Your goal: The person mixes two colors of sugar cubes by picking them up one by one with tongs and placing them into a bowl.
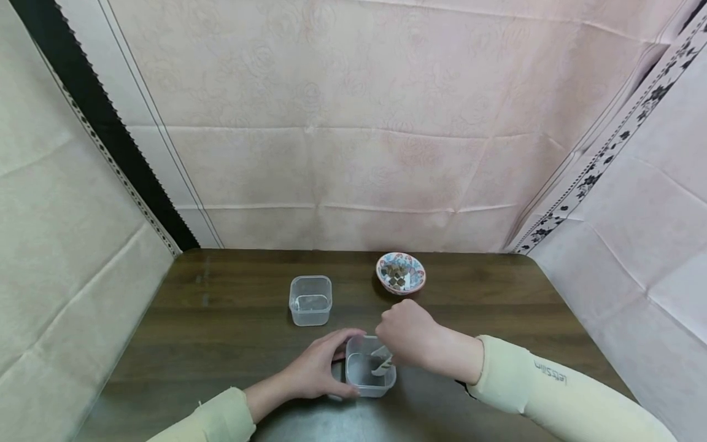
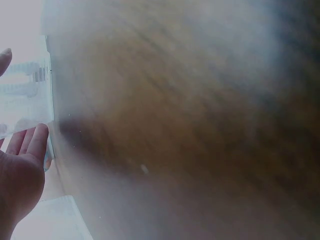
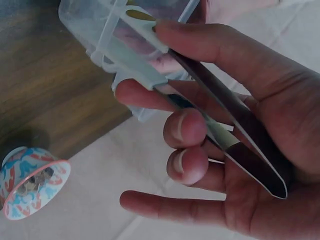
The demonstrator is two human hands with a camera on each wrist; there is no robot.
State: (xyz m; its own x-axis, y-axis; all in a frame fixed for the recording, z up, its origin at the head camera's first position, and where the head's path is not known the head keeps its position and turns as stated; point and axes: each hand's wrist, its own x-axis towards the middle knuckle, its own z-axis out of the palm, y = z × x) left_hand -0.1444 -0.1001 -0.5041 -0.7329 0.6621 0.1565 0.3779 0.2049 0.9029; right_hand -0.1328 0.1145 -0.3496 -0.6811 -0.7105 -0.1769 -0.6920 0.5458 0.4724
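Note:
In the head view my left hand (image 1: 317,368) holds a clear plastic container (image 1: 371,385) near the front of the table, thumb on its near side and fingers at the far side. My right hand (image 1: 405,334) grips small metal tongs (image 3: 250,125) with pale tips (image 1: 381,369). Those tips stand apart inside the container, and I see nothing between them. In the right wrist view, thumb and fingers lie along both arms of the tongs. The left wrist view shows my left fingers (image 2: 37,142) against the container's wall (image 2: 25,100); much of it is washed out.
A second clear container (image 1: 310,301) stands farther back on the left. Behind my right hand sits a patterned bowl (image 1: 401,274) with several small brownish square pieces in it. Pale cloth (image 1: 353,153) hangs behind the wooden table (image 1: 221,319) and along both sides.

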